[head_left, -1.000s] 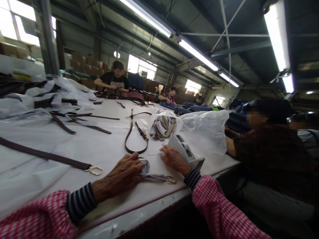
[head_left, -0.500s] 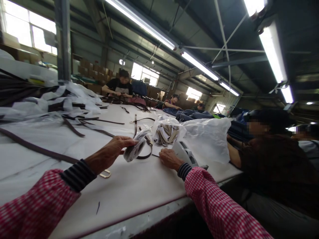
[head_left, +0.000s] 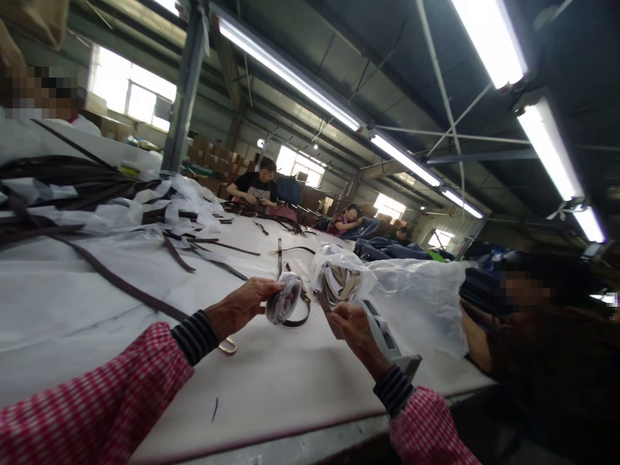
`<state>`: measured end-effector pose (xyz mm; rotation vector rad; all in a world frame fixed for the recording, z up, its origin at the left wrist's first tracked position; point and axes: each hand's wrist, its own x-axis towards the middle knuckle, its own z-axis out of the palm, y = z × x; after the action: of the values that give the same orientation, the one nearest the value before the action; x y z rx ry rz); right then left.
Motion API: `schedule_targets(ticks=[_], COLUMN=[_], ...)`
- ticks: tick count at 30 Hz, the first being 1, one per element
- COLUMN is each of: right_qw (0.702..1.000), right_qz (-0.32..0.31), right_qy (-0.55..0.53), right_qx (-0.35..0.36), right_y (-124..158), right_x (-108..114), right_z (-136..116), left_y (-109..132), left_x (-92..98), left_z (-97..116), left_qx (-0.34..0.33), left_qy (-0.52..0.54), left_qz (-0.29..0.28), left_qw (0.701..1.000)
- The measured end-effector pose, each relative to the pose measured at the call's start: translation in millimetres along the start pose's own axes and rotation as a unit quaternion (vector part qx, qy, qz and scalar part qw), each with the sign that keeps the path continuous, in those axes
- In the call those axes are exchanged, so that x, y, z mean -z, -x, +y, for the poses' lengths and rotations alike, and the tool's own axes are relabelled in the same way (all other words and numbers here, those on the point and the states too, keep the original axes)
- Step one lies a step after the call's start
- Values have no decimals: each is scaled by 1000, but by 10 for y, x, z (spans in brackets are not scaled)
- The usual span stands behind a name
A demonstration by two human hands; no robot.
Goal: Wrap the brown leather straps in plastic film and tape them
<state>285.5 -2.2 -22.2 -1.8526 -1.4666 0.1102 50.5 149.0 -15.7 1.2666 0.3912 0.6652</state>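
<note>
My left hand (head_left: pixel 242 305) is closed on a coiled dark strap wrapped in clear plastic (head_left: pixel 283 301), held just above the table. Pinched in my right hand (head_left: pixel 356 328) is a flat grey-brown strip (head_left: pixel 328 312), tilted up off the surface. Right beside that hand stands a grey tape dispenser (head_left: pixel 382 328), partly hidden by the fingers. Beyond the strip lies an open clear bag (head_left: pixel 367 278) full of pale and brown flat pieces (head_left: pixel 341 282). Behind the wrapped coil, a dark strap (head_left: pixel 299 321) curves on the table.
Long dark straps (head_left: pixel 116 284) and white wrapping (head_left: pixel 194 200) cover the left of the table (head_left: pixel 271 400). A gold buckle (head_left: pixel 227 347) lies by my left wrist. A co-worker (head_left: pixel 537 336) sits close on the right; others work at the far side.
My right hand has lifted from the table beside the tape dispenser and now holds the flat strip up. The wrapped coil has turned in my left hand, and the view has shifted.
</note>
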Motion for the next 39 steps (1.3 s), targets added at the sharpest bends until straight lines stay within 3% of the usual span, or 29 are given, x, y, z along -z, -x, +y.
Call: schedule_targets(ticks=[8, 14, 16, 19, 21, 23, 26, 28, 34, 39], right_qw=[986, 965, 953, 945, 964, 983, 965, 946, 938, 944], right_qz=[-78, -133, -120, -52, 2, 58, 97, 103, 105, 59], right_qy=[-144, -224, -278, -319, -267, -157, -4, 29, 44, 90], right_qx=[-29, -23, -30, -49, -15, 79, 245, 306, 326, 311], right_y=[131, 193, 227, 282, 332, 398, 512, 575, 666, 757], right_x=[-144, -99, -88, -111, -146, -180, -210, -211, -202, -321], right_z=[-493, -756, -746, -569, -410, -301, -308, -387, -448, -256], left_y=[56, 157, 170, 174, 178, 184, 200, 215, 290, 378], left_x=[-114, -280, -301, -300, -291, -285, -298, -322, -420, -460], left_z=[14, 23, 34, 72, 97, 105, 81, 59, 47, -133], left_qx=[-6, -23, -29, -29, -22, -12, -3, -1, -31, -128], left_qy=[-34, -84, -87, -80, -70, -65, -79, -106, -250, -407], left_qz=[-55, -87, -77, -56, -48, -46, -48, -50, -75, -106], left_qw=[998, 992, 993, 995, 996, 997, 996, 993, 965, 898])
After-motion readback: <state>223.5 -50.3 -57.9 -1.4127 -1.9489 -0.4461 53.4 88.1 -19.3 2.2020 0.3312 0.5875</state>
